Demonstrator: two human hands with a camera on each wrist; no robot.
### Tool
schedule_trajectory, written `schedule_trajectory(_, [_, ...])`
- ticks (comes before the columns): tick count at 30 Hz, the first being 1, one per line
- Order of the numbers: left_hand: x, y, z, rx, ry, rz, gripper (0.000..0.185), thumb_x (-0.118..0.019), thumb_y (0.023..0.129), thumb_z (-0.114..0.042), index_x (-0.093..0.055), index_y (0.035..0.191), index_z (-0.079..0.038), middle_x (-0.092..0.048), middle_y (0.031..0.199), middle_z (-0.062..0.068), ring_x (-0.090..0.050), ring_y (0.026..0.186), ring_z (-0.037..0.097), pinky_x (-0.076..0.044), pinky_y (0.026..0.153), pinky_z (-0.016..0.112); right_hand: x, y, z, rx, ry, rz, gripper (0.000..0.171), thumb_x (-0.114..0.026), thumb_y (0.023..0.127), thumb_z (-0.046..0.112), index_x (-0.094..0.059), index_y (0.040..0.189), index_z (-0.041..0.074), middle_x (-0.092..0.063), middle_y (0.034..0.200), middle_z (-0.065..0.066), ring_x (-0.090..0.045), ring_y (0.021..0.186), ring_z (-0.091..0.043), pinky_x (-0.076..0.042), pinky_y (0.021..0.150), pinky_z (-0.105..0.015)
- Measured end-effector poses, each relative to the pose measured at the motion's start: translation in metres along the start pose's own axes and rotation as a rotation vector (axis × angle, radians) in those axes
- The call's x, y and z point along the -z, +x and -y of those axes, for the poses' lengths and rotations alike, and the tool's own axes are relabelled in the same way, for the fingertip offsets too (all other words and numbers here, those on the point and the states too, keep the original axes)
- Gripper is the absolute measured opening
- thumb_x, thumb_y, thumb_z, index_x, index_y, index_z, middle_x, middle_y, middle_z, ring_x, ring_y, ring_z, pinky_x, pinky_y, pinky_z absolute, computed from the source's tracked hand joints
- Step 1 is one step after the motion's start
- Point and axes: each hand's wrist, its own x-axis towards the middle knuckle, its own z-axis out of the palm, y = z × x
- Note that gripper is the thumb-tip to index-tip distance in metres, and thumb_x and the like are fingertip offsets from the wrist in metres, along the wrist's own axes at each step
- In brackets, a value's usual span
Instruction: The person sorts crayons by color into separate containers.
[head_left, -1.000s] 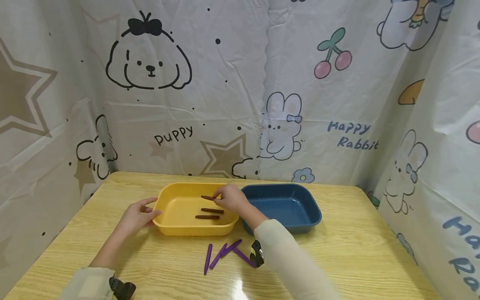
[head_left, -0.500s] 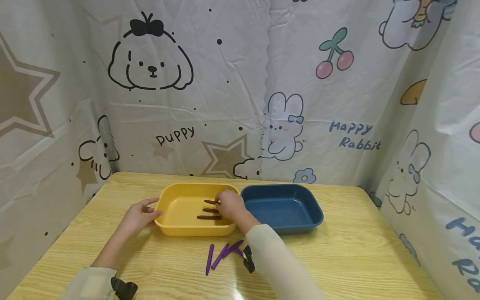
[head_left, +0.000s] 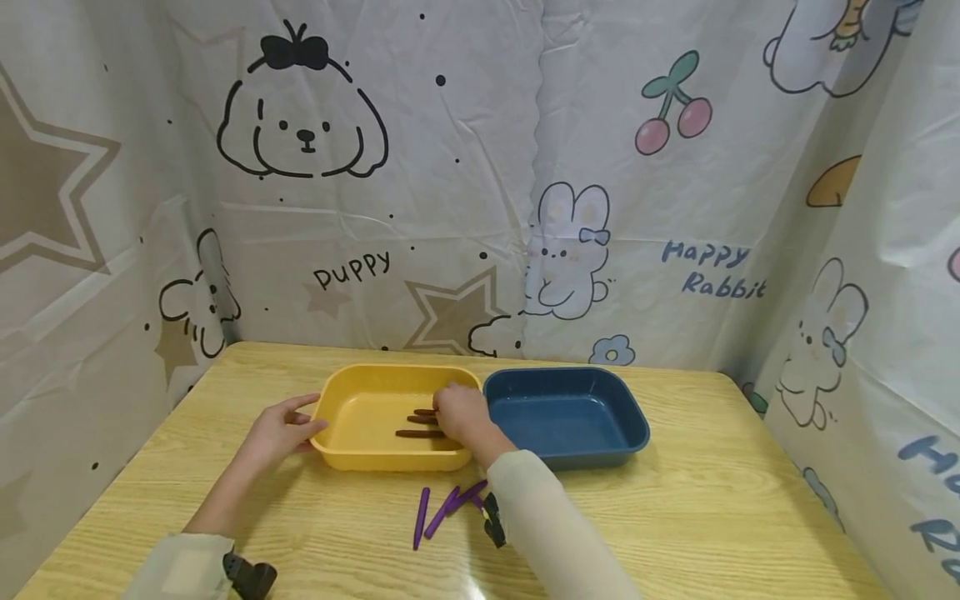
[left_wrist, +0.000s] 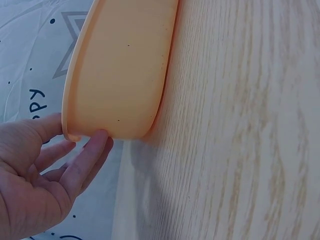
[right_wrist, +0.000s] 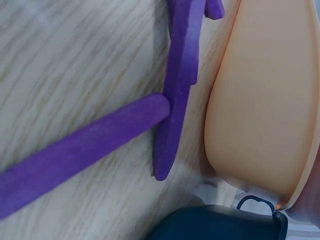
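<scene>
The curtain (head_left: pixel 465 167) behind my hands read "Puppy" under a drawn dog, off beyond my left hand, and "Happy Rabbit" beside a bunny, beyond my right.

My left hand (head_left: pixel 279 432) rested on the outer end wall of the yellow tray (head_left: pixel 352 454), thumb at the rim and fingers loosely bent against the side; the grip was relaxed, touching the tray without clamping it. My right hand (head_left: pixel 461 414) reached down into the same tray from its other end, fingertips on the brown sticks (head_left: pixel 420 423). Three of them lay in the tray just left of that hand, roughly parallel; I could not tell whether my fingers pinched the farthest one or only touched it.

The blue tray (head_left: pixel 622 442) sat just right of my right hand, touching the yellow one, with nothing showing inside. The purple sticks (head_left: pixel 442 512) lay fanned on the worktop (head_left: pixel 712 517) under my right forearm, close to the yellow tray's near wall.
</scene>
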Motion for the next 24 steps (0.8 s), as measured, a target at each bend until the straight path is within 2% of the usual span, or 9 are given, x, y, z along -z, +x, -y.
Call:
schedule_trajectory(6, [0.000,0.000,-0.001,-0.009,0.009,0.004,0.061,-0.060,0.092,-0.015,-0.032,0.141,0.007,-0.046,0.122,0.038,-0.066,0.090,0.029,-0.058,0.076,0.036,-0.001,0.002,0.001,0.006,-0.075,0.032,0.018,-0.056,0.092,0.016,-0.069,0.080,0.021,-0.064,0.086,0.000,-0.060,0.079,-0.019,-0.050,0.072,-0.035])
schedule_trajectory(12, [-0.002,0.001,0.002,-0.006,0.005,-0.001,0.061,-0.061,0.091,-0.016,-0.033,0.141,0.006,-0.046,0.123,0.037,-0.065,0.093,0.031,-0.058,0.077,0.035,0.001,0.000,0.000,0.008,-0.040,0.034,0.018,-0.054,0.092,0.016,-0.071,0.095,0.022,-0.066,0.095,0.001,-0.061,0.086,-0.018,-0.051,0.075,-0.034])
schedule_trajectory(17, [-0.002,0.001,0.002,-0.005,-0.001,0.001,0.061,-0.061,0.091,-0.017,-0.034,0.141,0.005,-0.047,0.122,0.036,-0.065,0.093,0.031,-0.058,0.076,0.034,0.005,-0.002,-0.004,0.009,0.111,0.022,0.020,-0.057,0.092,0.019,-0.070,0.107,0.020,-0.066,0.105,0.000,-0.062,0.093,-0.018,-0.052,0.080,-0.033])
schedule_trajectory(24, [-0.001,0.000,0.001,0.004,0.006,-0.008,0.061,-0.061,0.091,-0.017,-0.034,0.141,0.005,-0.049,0.120,0.034,-0.065,0.091,0.028,-0.058,0.075,0.035,0.010,-0.001,-0.011,0.033,0.417,-0.013,0.021,-0.058,0.092,0.020,-0.070,0.107,0.012,-0.066,0.096,-0.004,-0.058,0.079,-0.014,-0.049,0.068,-0.028])
